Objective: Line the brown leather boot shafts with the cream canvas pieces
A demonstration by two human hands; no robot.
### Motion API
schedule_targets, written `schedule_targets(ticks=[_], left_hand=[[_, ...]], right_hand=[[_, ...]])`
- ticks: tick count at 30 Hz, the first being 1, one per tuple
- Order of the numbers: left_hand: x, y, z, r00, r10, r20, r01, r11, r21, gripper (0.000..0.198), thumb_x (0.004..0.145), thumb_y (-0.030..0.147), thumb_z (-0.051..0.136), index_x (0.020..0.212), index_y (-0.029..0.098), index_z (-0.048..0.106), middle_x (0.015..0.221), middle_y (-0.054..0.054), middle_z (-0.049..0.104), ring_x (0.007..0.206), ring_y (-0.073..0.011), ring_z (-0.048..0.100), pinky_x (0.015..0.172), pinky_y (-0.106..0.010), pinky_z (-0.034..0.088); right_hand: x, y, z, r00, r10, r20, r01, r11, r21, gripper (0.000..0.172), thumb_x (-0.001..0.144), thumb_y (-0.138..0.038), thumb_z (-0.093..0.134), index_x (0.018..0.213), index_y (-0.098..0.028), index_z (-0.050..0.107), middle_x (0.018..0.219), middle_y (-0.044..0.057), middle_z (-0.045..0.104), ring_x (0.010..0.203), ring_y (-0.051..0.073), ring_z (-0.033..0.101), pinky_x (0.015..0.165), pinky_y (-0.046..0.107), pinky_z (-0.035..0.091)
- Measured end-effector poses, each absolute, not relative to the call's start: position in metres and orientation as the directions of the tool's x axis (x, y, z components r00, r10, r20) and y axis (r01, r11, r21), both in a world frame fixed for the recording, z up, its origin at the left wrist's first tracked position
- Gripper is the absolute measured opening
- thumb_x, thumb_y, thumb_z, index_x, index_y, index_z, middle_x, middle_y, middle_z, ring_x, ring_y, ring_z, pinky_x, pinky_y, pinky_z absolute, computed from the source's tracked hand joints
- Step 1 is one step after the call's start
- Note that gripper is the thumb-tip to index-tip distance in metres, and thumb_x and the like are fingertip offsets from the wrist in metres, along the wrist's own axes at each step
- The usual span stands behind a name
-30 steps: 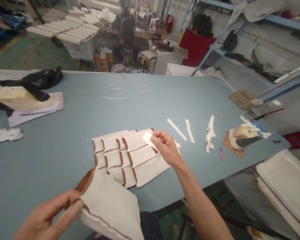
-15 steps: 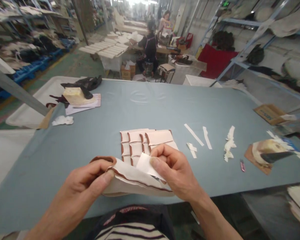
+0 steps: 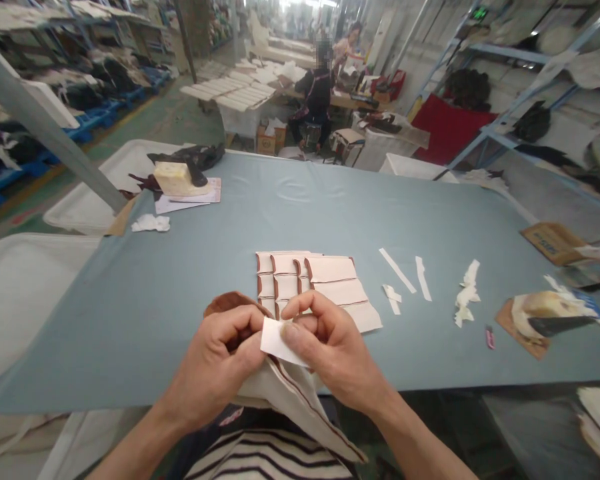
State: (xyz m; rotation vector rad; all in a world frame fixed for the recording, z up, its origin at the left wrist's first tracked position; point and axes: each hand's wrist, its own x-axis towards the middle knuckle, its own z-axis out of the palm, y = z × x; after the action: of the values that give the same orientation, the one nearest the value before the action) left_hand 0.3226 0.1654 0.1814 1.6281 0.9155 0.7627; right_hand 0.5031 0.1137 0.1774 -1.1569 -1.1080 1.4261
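Note:
My left hand (image 3: 225, 360) is closed on a cream leather or fabric piece (image 3: 290, 400) with brown edging, which hangs down over the table's near edge. A brown flap (image 3: 235, 301) of it curls up behind the fingers. Between the thumb and fingers of my right hand (image 3: 330, 340) is a small white strip (image 3: 276, 341), its left end against my left fingertips and over the piece's edge. Just beyond the hands lies a batch of similar cream panels (image 3: 335, 270) with brown edges, overlapping in rows.
The blue-grey table (image 3: 220, 240) holds white strips (image 3: 397, 270), torn scraps (image 3: 467, 293), a pink cutter-like tool (image 3: 489, 337) and a yellowish block (image 3: 540, 310) at right. Another block (image 3: 173, 180) rests on papers at back left. A person (image 3: 315, 93) sits beyond the table.
My right hand has brought the white strip left, up to my left hand. The cream piece has swung from level to hanging down, and my left hand has shifted right.

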Motion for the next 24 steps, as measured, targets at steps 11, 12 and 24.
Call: schedule_targets(ticks=[11,12,24], left_hand=[[0.311,0.154,0.17,0.451,0.891,-0.047,0.129,-0.013,0.992,0.04,0.093,0.044,0.064,0.064,0.018,0.06,0.063,0.002,0.054,0.055,-0.0107,0.046,0.048,-0.018,0.037],[0.311,0.153,0.168,0.434,0.899,-0.061,0.124,0.007,0.992,0.04,0.095,0.045,0.064,0.066,0.018,0.062,0.063,0.002,0.054,0.054,-0.0104,0.045,0.047,-0.018,0.036],[0.315,0.145,0.187,0.502,0.865,-0.006,0.197,-0.108,0.974,0.031,0.099,0.04,0.064,0.081,0.018,0.076,0.077,-0.002,0.073,0.062,-0.0134,0.064,0.054,-0.017,0.048]], right_hand=[[0.492,0.105,0.172,-0.056,0.932,0.359,0.372,0.353,-0.858,0.02,0.105,-0.022,0.054,0.106,-0.019,0.074,0.084,0.001,0.074,0.068,0.012,0.062,0.066,0.024,0.048],[0.491,0.105,0.173,-0.065,0.922,0.382,0.369,0.378,-0.849,0.021,0.105,-0.023,0.054,0.11,-0.019,0.074,0.09,0.003,0.075,0.075,0.013,0.065,0.071,0.026,0.05],[0.486,0.098,0.168,0.089,0.995,-0.04,-0.085,-0.033,-0.996,0.02,0.098,-0.038,0.067,0.099,-0.02,0.073,0.094,0.002,0.073,0.085,0.016,0.066,0.081,0.028,0.053]])
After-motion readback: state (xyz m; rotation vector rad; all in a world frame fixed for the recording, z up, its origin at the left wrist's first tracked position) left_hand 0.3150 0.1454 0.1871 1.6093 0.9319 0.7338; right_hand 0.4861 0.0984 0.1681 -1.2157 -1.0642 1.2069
